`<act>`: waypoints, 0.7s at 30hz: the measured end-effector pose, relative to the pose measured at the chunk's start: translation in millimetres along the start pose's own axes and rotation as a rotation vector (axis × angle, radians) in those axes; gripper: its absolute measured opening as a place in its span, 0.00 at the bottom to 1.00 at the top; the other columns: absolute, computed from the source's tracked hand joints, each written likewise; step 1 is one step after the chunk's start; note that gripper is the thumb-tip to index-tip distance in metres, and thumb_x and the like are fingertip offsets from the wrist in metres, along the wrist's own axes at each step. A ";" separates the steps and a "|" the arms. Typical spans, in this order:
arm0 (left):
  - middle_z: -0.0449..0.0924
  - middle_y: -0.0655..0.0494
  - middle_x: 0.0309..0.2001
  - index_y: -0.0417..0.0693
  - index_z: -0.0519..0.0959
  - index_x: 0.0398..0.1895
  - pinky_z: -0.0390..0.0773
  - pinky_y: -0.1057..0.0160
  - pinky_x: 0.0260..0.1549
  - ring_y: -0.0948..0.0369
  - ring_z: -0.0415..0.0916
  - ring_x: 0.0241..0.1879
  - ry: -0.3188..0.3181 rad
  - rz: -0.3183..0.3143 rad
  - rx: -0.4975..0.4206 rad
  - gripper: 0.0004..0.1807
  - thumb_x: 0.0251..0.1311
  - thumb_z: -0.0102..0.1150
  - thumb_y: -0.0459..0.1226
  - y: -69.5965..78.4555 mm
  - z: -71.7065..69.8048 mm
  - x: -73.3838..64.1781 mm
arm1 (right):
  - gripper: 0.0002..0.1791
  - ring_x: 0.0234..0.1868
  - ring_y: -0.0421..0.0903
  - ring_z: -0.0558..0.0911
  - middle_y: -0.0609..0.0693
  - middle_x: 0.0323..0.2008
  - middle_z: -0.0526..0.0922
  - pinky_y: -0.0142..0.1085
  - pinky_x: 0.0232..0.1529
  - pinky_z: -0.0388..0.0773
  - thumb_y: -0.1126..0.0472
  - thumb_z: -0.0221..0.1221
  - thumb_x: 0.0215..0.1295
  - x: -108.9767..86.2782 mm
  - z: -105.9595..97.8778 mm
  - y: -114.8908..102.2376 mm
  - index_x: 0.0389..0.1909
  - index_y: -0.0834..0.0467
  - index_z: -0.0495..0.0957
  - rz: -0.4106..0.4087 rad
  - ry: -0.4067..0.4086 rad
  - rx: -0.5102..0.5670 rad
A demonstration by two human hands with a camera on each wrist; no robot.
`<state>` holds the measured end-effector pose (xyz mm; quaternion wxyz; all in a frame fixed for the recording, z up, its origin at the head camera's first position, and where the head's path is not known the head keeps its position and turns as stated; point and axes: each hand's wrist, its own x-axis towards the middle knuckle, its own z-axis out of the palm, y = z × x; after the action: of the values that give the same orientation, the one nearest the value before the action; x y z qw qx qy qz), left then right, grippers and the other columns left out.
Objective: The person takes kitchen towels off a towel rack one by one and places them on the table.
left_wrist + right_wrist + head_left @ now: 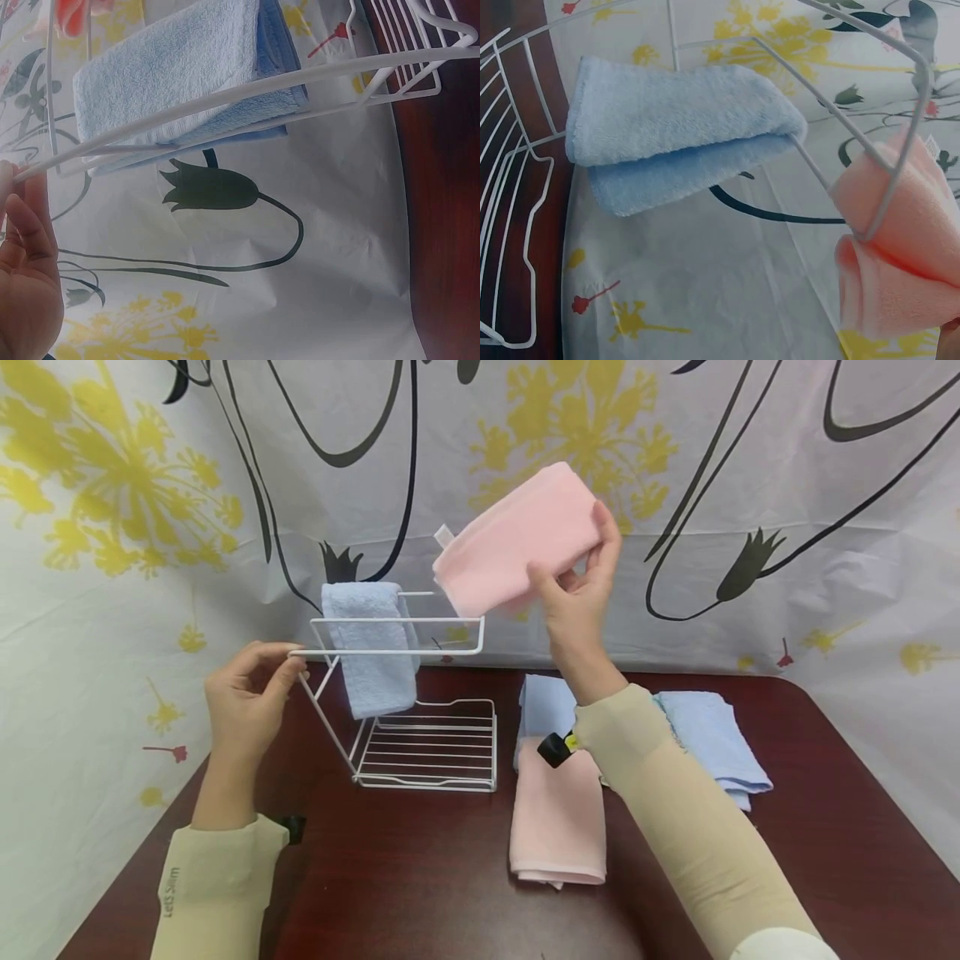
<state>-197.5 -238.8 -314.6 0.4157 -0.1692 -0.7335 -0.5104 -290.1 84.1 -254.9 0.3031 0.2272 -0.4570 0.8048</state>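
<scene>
My right hand (585, 602) pinches a folded pink towel (521, 539) with a white tag, held up at the right end of a white wire rack (423, 788). In the right wrist view that pink towel (907, 217) straddles a rack bar, one layer on each side. A folded light blue towel (375, 652) hangs over a rear bar on the rack's left. My left hand (251, 697) grips the upper left corner of the rack between thumb and fingers. The left wrist view shows the blue towel (180, 82) behind the front bar.
On the dark red table (405, 877), another folded pink towel (558, 814) lies right of the rack, overlapping a blue one (546, 706). Farther right lies another folded blue towel (712, 743), partly behind my right sleeve. A flower-patterned sheet (847, 560) hangs behind the table.
</scene>
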 end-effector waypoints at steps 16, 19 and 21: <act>0.81 0.75 0.28 0.25 0.82 0.38 0.71 0.80 0.21 0.75 0.75 0.24 0.002 0.003 0.007 0.05 0.59 0.62 0.22 4.6 0.1 1.0 | 0.47 0.63 0.44 0.70 0.47 0.73 0.61 0.36 0.46 0.77 0.84 0.57 0.54 7.1 -56.2 -28.3 0.73 0.57 0.54 -0.007 0.111 -0.015; 0.81 0.74 0.28 0.25 0.82 0.37 0.71 0.80 0.21 0.75 0.75 0.23 0.002 0.002 -0.002 0.05 0.59 0.61 0.21 3.7 0.4 1.0 | 0.46 0.63 0.45 0.69 0.48 0.73 0.61 0.36 0.46 0.77 0.85 0.56 0.54 1.7 -67.5 -31.8 0.73 0.58 0.54 -0.014 0.104 -0.038; 0.81 0.74 0.27 0.25 0.82 0.37 0.71 0.80 0.21 0.75 0.75 0.23 0.003 0.004 -0.007 0.05 0.59 0.61 0.20 2.6 0.4 0.7 | 0.46 0.63 0.46 0.70 0.49 0.72 0.62 0.35 0.44 0.77 0.86 0.55 0.54 -2.1 -74.2 -34.1 0.73 0.57 0.55 -0.006 0.108 -0.043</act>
<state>-196.3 -237.5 -312.5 0.4173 -0.1714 -0.7307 -0.5124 -271.4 161.9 -271.4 0.3346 0.1783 -0.4567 0.8048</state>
